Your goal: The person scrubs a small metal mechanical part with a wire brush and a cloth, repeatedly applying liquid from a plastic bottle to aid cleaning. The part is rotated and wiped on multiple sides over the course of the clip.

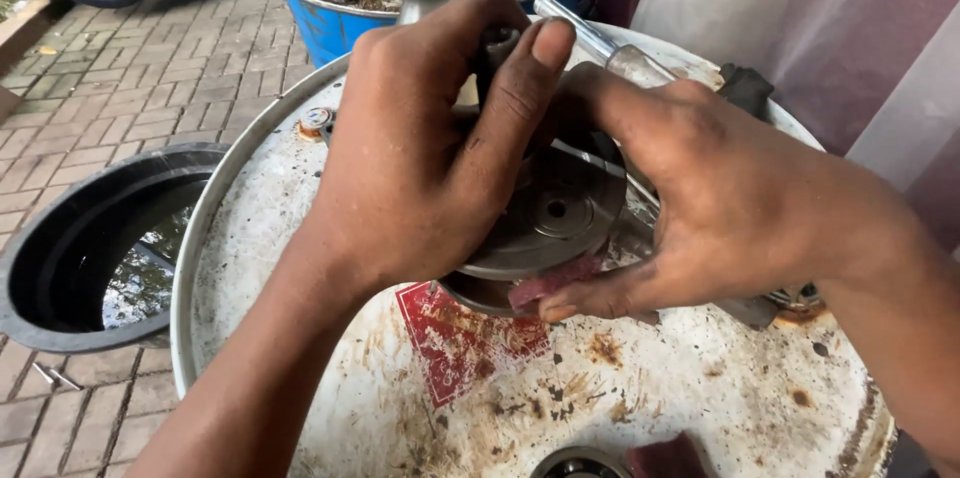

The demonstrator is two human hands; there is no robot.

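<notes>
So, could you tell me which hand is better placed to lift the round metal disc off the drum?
Probably the right hand: its thumb already sits under the metal disc's near edge. The left hand lies over the top.

I see a round grey metal disc [555,213] — a stepped hub with a small centre hole — lying flat on the white, rust-stained drum top [650,388], which serves as my table. A dark red strip [550,283] sits at its front edge — partly hidden.
</notes>
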